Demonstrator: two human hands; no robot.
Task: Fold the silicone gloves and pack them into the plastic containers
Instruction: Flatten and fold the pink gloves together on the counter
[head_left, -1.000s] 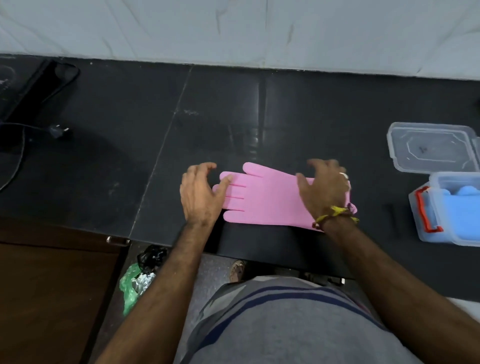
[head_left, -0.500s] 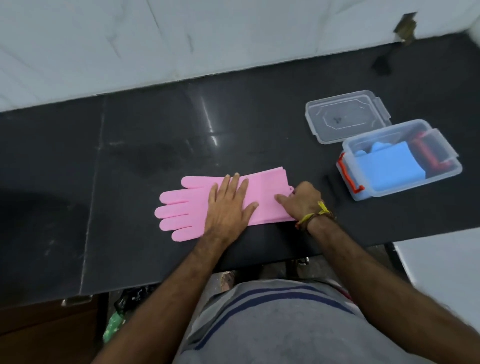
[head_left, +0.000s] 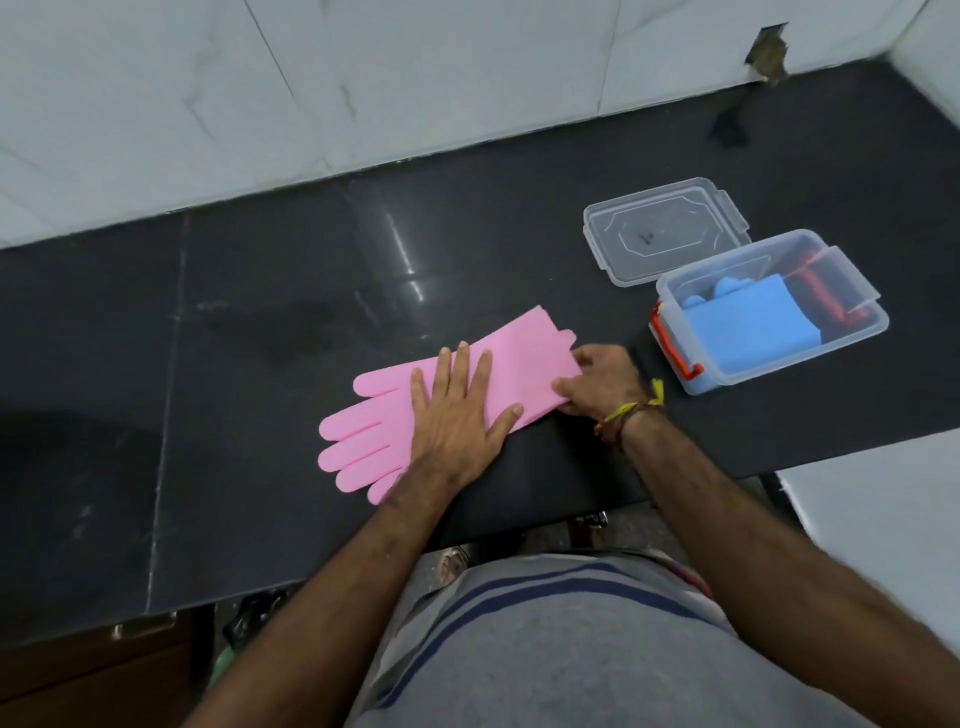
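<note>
Your left hand (head_left: 457, 410) lies spread flat on one pink glove (head_left: 384, 421). Your right hand (head_left: 597, 384) pinches its cuff. One open container (head_left: 769, 312) holds one blue glove (head_left: 748, 322).

We see a pink glove (head_left: 457, 395) lying flat on the black tabletop (head_left: 260, 338), its fingers pointing left. Our left hand (head_left: 457, 415) presses down flat across its middle, while our right hand (head_left: 597, 384) pinches the cuff end between thumb and fingers. Well to the right stands an open clear container (head_left: 769, 312) holding a folded blue glove (head_left: 748, 325), with its lid (head_left: 665, 228) lying just behind it.
</note>
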